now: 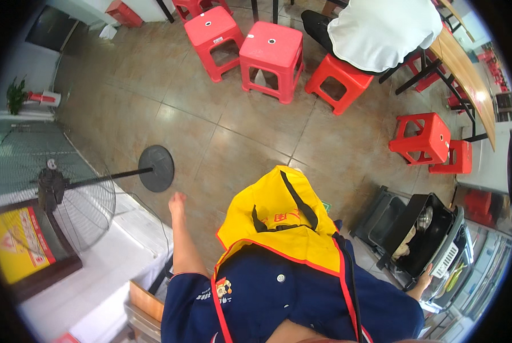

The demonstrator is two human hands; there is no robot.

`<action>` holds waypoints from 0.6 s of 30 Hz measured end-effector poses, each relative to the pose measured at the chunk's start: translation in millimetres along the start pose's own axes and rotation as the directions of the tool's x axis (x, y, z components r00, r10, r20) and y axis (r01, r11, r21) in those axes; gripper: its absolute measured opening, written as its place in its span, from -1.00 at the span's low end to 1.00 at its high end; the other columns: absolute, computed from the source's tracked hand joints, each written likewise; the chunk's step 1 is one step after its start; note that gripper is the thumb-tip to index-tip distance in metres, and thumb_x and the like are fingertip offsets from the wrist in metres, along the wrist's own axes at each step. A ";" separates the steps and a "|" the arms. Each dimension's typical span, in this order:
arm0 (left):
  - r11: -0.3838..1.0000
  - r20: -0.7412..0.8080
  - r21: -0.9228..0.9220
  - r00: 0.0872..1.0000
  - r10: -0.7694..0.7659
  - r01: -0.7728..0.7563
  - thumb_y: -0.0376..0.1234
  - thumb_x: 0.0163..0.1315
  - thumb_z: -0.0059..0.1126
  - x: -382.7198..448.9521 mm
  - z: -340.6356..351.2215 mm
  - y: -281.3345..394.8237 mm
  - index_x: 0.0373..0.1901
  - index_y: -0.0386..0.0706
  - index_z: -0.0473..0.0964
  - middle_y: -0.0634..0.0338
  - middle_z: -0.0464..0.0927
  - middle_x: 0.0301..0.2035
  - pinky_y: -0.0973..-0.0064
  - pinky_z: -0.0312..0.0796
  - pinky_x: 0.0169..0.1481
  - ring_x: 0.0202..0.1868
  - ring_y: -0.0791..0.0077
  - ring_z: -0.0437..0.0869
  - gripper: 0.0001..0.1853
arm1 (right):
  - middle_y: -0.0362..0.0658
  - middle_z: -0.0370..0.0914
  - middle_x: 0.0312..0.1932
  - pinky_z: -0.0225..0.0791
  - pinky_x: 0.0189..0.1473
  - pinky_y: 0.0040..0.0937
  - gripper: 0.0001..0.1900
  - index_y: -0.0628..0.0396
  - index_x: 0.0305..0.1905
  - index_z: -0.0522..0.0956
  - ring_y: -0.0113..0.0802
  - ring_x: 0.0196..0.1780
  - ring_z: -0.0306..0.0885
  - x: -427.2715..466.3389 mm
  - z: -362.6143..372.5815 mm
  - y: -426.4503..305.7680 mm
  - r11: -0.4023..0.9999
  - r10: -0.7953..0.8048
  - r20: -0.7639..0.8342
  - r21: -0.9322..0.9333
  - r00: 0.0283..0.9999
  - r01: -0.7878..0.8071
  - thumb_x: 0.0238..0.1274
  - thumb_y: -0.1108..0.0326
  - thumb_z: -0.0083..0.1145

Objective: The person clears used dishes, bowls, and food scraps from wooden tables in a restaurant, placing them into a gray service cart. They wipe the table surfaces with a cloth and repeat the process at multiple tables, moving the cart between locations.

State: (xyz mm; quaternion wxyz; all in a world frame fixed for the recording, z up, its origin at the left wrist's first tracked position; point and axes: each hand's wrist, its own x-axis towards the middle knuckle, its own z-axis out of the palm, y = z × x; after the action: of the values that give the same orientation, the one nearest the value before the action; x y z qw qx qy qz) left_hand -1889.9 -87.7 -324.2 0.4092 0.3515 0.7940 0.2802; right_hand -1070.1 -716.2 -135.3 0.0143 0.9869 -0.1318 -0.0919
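Note:
My left hand (177,202) hangs over the tiled floor at the left, its fingers loosely curled and nothing visible in it. At the lower right, my right hand (425,278) is at the edge of a grey plastic bin (444,258) with a vent-like grid. Whether its fingers grip that edge cannot be told. Beside it stands a black tub (419,206) with a metal bowl (425,218) and a pale cloth-like thing (405,245) in it. A yellow apron (239,214) with red trim and black straps covers my front.
A pedestal fan (52,184) stands at the left, its round base (156,168) on the floor. Several red plastic stools (272,43) line the far side. A person in a white top (380,34) sits on one beside a wooden table (466,64).

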 end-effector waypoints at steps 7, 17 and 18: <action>0.962 0.196 -0.191 0.952 0.234 -0.198 -0.15 0.37 -0.08 109.5 61.7 186.0 -0.09 -0.37 0.47 0.13 0.55 -0.17 0.52 0.35 0.03 -0.13 0.47 0.55 -0.59 | 0.15 0.17 0.35 0.05 0.34 -0.22 0.02 0.23 0.36 0.17 -0.01 0.40 0.12 -108.1 -0.5 -68.4 0.995 0.034 -0.144 0.103 0.989 -0.019 0.04 -0.49 -0.13; 0.934 0.162 0.040 0.920 -0.356 0.355 -0.15 0.32 -0.09 137.3 -40.0 126.6 -0.41 -0.20 0.46 0.19 0.51 -0.57 0.53 0.30 -0.56 -0.53 0.44 0.55 -0.68 | 0.23 0.28 0.25 0.08 0.33 -0.18 0.07 0.33 0.31 0.22 0.04 0.36 0.19 -244.2 -79.1 -210.7 0.989 0.130 -0.045 -0.064 0.991 -0.132 -0.02 -0.51 -0.08; 0.917 0.156 0.083 0.904 -0.397 0.389 -0.15 0.32 -0.09 133.4 -44.4 112.4 -0.44 -0.19 0.45 0.19 0.50 -0.59 0.51 0.30 -0.58 -0.55 0.43 0.55 -0.68 | 0.23 0.27 0.26 0.08 0.33 -0.19 0.07 0.34 0.30 0.23 0.04 0.36 0.19 -254.6 -83.6 -222.6 0.984 0.149 -0.055 -0.088 0.987 -0.153 -0.01 -0.52 -0.10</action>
State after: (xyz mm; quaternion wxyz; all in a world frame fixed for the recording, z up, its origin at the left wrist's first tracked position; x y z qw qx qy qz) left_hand -1946.2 77.4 -279.7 0.5144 0.2170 0.8176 0.1410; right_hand -1238.7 -434.1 -19.5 0.0698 0.9743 -0.2015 -0.0730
